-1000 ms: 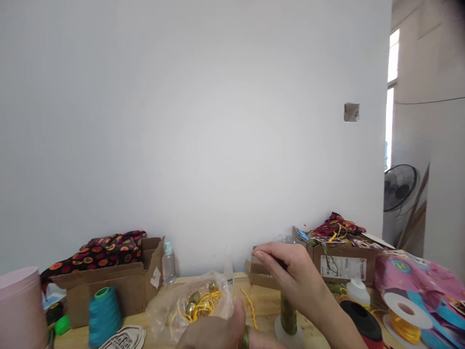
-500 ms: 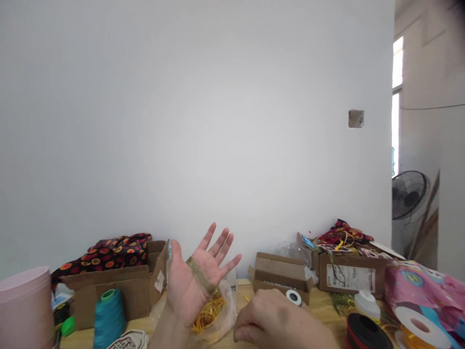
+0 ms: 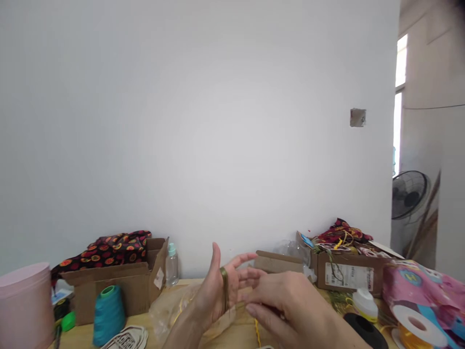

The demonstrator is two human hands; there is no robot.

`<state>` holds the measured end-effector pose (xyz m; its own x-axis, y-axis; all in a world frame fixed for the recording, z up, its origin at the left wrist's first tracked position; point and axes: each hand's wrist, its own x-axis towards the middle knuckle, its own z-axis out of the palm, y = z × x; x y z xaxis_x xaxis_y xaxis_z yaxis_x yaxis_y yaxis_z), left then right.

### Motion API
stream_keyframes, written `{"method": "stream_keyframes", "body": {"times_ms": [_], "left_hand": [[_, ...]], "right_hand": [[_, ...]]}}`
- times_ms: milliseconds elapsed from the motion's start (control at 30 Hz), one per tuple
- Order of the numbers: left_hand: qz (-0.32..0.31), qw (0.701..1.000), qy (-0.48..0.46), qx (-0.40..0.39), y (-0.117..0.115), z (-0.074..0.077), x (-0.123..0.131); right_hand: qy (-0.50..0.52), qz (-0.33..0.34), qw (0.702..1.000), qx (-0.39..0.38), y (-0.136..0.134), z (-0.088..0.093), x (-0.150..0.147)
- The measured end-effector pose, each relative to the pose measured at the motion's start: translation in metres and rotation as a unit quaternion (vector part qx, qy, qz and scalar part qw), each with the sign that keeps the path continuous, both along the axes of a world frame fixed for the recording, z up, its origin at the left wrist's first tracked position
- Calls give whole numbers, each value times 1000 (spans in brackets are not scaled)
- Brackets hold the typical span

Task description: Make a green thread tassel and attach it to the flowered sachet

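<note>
A spread left hand wears a looped bundle of thin olive-green thread; a bent right hand is just beside it.

Left to right: a teal cone of thread stands near a crumpled clear plastic bag, partly hidden by the left hand, whose fingers are extended, clenching nothing. The olive-green thread crosses its palm; several turns seem done, though their count and what is left cannot be told. The right fingers curl near the left fingertips; whether they pinch a strand is unclear. Behind them, a small brown cardboard box is partly covered; the lower edge crops a round black spool.
</note>
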<state>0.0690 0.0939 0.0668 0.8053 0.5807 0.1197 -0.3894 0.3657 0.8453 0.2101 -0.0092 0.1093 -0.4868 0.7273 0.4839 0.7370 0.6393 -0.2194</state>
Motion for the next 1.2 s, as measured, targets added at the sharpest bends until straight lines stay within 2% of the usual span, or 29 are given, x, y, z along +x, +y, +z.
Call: {"method": "stream_keyframes", "body": {"times_ms": [67, 133, 367, 467, 600, 700, 800, 967, 1067, 1200], "left_hand": [[-48, 999, 20, 13, -4, -3, 1], [-68, 996, 40, 29, -9, -7, 2], [-174, 979, 72, 77, -17, -20, 10], [-208, 968, 87, 115, -24, -17, 10], [-200, 956, 135, 166, -33, -9, 5], [-198, 957, 140, 161, -38, -3, -1], [-202, 968, 72, 130, -42, 5, -6], [-214, 969, -94, 83, -48, 22, -16], [-195, 965, -167, 46, -46, 27, -24], [-169, 952, -256, -19, -40, 32, -37]], "right_hand": [[35, -6, 999, 7, 3, -1, 3], [52, -15, 998, 20, 6, -2, 5], [54, -50, 997, 36, 15, -9, 3], [60, -66, 996, 25, 18, -8, 4], [73, -60, 995, -6, 23, -10, 9], [55, -47, 997, -40, 27, -14, 16], [41, -69, 996, -37, 33, -16, 28], [28, -230, 973, -4, 43, -22, 52], [29, -313, 948, -58, 43, -28, 67], [19, -349, 930, -109, 36, -22, 85]]}}
